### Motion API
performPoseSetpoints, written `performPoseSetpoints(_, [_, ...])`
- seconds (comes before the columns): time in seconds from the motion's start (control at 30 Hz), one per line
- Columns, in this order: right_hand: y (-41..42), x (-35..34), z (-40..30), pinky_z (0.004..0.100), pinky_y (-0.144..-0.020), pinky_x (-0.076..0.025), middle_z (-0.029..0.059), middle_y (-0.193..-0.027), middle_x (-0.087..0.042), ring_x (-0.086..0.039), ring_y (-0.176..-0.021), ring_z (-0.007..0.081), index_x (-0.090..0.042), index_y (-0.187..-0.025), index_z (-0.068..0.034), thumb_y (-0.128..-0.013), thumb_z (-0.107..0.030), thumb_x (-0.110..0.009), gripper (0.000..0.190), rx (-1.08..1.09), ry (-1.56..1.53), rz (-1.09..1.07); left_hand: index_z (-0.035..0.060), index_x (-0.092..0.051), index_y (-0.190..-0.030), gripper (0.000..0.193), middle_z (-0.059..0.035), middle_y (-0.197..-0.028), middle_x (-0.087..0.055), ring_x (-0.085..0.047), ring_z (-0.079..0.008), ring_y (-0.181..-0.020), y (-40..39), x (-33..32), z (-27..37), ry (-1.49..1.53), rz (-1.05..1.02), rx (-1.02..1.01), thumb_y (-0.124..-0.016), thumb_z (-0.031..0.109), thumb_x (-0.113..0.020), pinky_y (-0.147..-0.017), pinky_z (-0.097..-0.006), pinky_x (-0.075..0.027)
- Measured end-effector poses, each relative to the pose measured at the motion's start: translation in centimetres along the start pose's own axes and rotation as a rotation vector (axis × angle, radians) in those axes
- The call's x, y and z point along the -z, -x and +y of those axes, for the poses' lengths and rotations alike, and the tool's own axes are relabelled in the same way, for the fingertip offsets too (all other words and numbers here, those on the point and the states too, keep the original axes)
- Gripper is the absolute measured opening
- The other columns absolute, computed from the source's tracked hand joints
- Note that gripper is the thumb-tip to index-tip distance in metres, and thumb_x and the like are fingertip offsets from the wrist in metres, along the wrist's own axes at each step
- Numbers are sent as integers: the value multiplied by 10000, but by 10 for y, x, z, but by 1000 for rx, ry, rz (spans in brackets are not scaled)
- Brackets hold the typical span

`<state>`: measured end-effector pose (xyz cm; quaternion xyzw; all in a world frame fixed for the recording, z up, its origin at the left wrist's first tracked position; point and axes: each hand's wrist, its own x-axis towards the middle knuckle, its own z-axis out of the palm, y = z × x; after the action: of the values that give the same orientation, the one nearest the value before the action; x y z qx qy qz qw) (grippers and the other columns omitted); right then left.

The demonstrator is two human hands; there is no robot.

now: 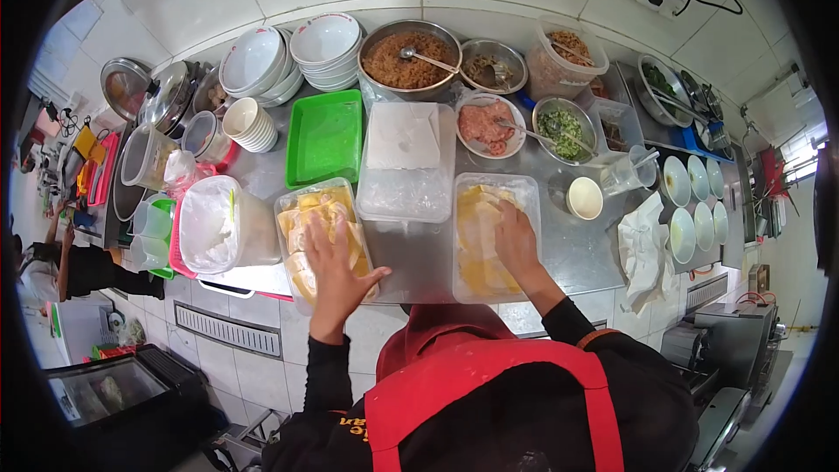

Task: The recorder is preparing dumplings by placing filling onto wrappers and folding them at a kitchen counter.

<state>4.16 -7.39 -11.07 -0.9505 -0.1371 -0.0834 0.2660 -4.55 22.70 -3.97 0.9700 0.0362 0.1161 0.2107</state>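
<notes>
My left hand (334,262) is spread over a clear plastic container (286,288) of folded yellow dough pieces (326,200), some pale with flour. It holds nothing that shows. In the other clear plastic container (534,229) lie flat yellow dough sheets (482,236). My right hand (518,236) reaches into it with bent fingers against the sheets. Whether it pinches one is hidden by the hand. Between the two stands a lidded clear box (406,203) topped with a stack of white paper (403,137).
Behind are a green tray (324,137), a bowl of pink minced meat with a spoon (485,121), chopped green onion (564,131) and brown mince (409,56). A white-lined tub (210,226) stands left; a paper cup (584,198) and crumpled paper (642,249) right. A person (72,269) stands far left.
</notes>
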Motion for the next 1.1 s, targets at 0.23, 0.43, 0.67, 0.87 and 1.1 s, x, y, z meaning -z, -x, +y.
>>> performPoseSetpoints(0.23, [-17,31,1,421,-717,-457,149,-828,-572,-567,-767,329,-457,-1177,-36,-727,6,-550,461,168,-46,-135,54,-372,-1360,807,-209,-1467,-233,-215,-387,-1349,-24,-38,78,334,-42,-182,-713,363,-742,-1086,-481,-189])
performPoseSetpoints(0.43, [-38,158,-52,295,-629,-485,83,-807,-560,-577,-682,178,-452,-1196,-50,-757,-46,-632,475,159,-661,-566,39,-323,-1388,777,-129,-1428,-339,-314,-281,-1324,-41,-112,105,1874,-344,193,-870,612,-409,-1082,-465,-243])
performPoseSetpoints(0.67, [-34,187,-1,312,-814,-488,89,-1051,-603,-592,-981,177,-472,-1215,-58,-784,-45,-626,458,9,-610,-253,6,-227,-1411,940,-193,-1413,-335,-392,-350,-1268,-8,-98,183,2567,-698,491,-827,741,-271,-1046,-466,-329])
performPoseSetpoints(0.87, [3,140,134,526,-995,-333,166,-1320,-438,-380,-1241,412,-574,-1144,-103,-818,-323,-634,397,-12,371,-177,9,-407,-1299,578,-151,-1256,-509,-542,-272,-1113,-17,-108,197,2091,-482,697,-903,421,-487,-929,-400,-449])
performPoseSetpoints(1.1, [1,112,157,589,-1053,-195,182,-1452,-274,-142,-1358,444,-655,-998,-92,-830,-377,-603,335,17,330,-211,-4,-591,-1086,275,-71,-999,-644,-632,-147,-863,-23,-97,214,1618,-145,633,-848,125,-637,-745,-285,-510])
